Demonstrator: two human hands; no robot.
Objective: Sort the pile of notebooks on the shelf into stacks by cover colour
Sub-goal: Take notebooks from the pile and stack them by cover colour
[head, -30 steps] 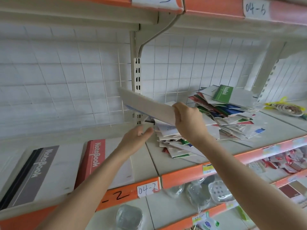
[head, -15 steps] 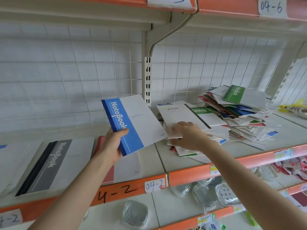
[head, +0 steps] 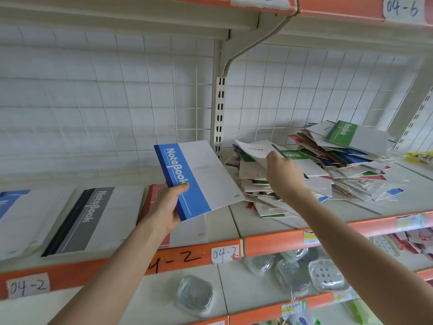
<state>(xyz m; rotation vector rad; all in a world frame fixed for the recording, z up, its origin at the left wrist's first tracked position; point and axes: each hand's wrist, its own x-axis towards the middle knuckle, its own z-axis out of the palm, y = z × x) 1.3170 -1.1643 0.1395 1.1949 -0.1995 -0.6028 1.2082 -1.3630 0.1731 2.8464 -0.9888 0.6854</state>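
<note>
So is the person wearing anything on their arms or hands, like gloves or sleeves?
Nothing that shows. The left hand and the right hand are bare, with no gloves or rings in view. The left forearm and the right forearm are bare to the picture's edge: no sleeves, watch or bracelet.

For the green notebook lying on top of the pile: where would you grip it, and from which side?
Pinch the green notebook at its near edge, coming from the front. It lies face up and uncovered atop the pile, and that edge faces the person, so it should lift off cleanly.
</note>
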